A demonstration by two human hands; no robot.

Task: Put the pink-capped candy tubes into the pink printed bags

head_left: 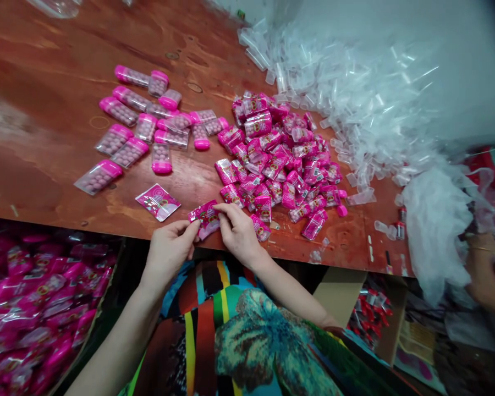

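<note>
My left hand [169, 248] and my right hand [237, 231] both pinch one pink wrapped candy box [205, 218] at the near edge of the brown table [45, 110]. The left fingers grip its left end, the right fingers its top and right side. A flat pink wrapper [158, 201] lies just left of my hands. Right behind my right hand rises a heap of pink wrapped boxes [278, 159]. Farther left lie several clear candy cases with pink caps [142, 129], filled with round candies.
A large pile of empty clear plastic cases [355, 93] covers the table's far right, with a crumpled plastic bag [435, 231] hanging over the edge. A box of finished pink packs [37, 313] sits low at left. Cardboard boxes [367, 313] stand under the table right.
</note>
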